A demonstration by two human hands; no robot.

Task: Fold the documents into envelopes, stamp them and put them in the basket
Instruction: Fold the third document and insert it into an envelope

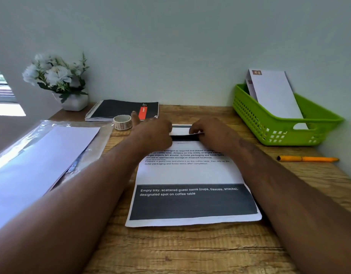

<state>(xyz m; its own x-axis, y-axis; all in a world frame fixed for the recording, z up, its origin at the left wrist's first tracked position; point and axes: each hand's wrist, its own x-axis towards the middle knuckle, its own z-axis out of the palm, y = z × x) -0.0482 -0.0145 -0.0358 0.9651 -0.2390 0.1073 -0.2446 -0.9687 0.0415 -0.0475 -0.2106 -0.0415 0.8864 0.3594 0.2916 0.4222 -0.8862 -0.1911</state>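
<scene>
Bare forearms, no sleeves showing

You are sitting at a small desk in a home or a modest office. The wood-grain surface (190,250) stands against a plain pale wall, with a window showing at the far left edge. On it you have a spiral notebook (121,109), an orange pen (308,159), a green plastic basket (285,123) holding envelopes (273,93), and white flowers in a white pot (56,78) in the corner.

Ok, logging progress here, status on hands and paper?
Both hands, left and right, pinching far edge of document, folding it over. Basket holds stamped envelopes. Nothing in the way.
</scene>
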